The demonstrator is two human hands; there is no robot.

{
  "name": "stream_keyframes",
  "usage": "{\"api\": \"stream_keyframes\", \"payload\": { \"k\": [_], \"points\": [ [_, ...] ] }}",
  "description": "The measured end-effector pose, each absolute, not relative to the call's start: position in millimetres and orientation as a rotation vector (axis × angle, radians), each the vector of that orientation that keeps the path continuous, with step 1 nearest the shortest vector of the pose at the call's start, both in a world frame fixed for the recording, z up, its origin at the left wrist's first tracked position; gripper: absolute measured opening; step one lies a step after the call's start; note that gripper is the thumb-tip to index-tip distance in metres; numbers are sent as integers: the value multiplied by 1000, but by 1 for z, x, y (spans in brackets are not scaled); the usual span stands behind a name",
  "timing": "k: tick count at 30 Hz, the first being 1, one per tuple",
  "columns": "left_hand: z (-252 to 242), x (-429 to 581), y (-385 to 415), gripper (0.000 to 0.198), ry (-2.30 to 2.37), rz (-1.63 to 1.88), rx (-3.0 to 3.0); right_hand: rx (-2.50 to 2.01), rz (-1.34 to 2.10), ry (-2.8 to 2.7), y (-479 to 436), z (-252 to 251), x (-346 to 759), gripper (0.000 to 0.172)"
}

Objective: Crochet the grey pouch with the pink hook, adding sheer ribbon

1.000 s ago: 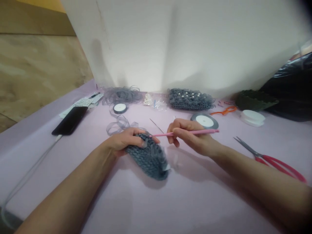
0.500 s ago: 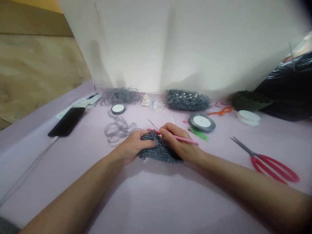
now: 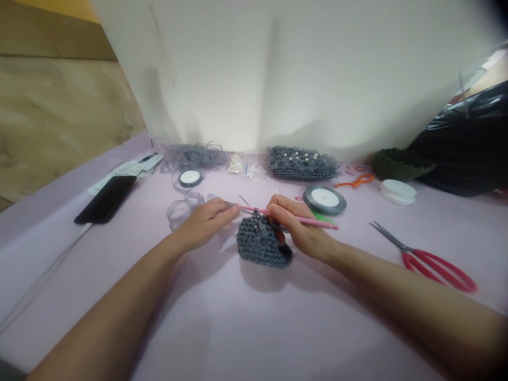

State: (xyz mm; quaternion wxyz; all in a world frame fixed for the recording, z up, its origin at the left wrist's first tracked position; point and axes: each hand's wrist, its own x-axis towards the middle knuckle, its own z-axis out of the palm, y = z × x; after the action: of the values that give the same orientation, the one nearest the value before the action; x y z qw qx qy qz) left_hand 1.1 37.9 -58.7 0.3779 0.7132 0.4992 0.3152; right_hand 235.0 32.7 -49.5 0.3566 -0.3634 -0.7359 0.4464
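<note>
My right hand (image 3: 297, 225) is closed around a pink crochet hook (image 3: 317, 223) and also steadies a small grey-blue crocheted piece (image 3: 260, 243). The hook lies nearly level across the top of the piece, with a grey loop around its shaft. To the left, my left hand (image 3: 208, 219) is closed in a pinch beside the hook's tip, with a bit of sheer grey ribbon (image 3: 184, 209) at its fingers. More of that ribbon lies in loops behind this hand, partly hidden by it. A thin needle-like thing (image 3: 243, 200) shows just behind the hook.
At the back sits a crocheted piece with pearls (image 3: 304, 163), beside a bag of beads (image 3: 236, 164) and a ribbon heap (image 3: 194, 156). Ribbon spools (image 3: 325, 199) and red-handled scissors (image 3: 432, 264) are on the right. A phone (image 3: 106, 200) with a cable lies left.
My left hand has let go of the crocheted piece and moved left to the hook's tip. The piece now hangs more upright beneath the hook, and the hook has turned more level.
</note>
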Motion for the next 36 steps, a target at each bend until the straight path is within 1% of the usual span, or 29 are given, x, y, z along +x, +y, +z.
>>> {"api": "stream_keyframes", "payload": {
  "k": [3, 5, 9, 11, 16, 19, 23, 31, 36],
  "points": [
    [-58, -2, 41, 30, 1073, 1031, 1501, -905, 1164, -1882, 33, -49, 236, 32],
    [-58, 2, 38, 30, 875, 1092, 1299, -891, 1170, -1879, 33, -50, 236, 32],
    [-58, 15, 27, 50, 698, 970, 1213, -853, 1155, -1864, 32, -53, 236, 31],
    [-58, 19, 23, 57, 692, 918, 1223, -831, 1125, -1858, 31, -54, 235, 31],
    [-57, 19, 20, 63, 764, 923, 1270, -852, 970, -1893, 28, -56, 235, 30],
    [-57, 18, 22, 67, 801, 914, 1297, -875, 936, -1897, 27, -57, 236, 30],
    [-57, 18, 22, 67, 822, 931, 1312, -876, 904, -1868, 28, -59, 236, 31],
    [-54, 18, 20, 71, 819, 915, 1226, -926, 813, -1896, 25, -58, 236, 29],
    [-56, 16, 22, 70, 831, 931, 1241, -900, 781, -1911, 27, -62, 237, 28]
  ]
}}
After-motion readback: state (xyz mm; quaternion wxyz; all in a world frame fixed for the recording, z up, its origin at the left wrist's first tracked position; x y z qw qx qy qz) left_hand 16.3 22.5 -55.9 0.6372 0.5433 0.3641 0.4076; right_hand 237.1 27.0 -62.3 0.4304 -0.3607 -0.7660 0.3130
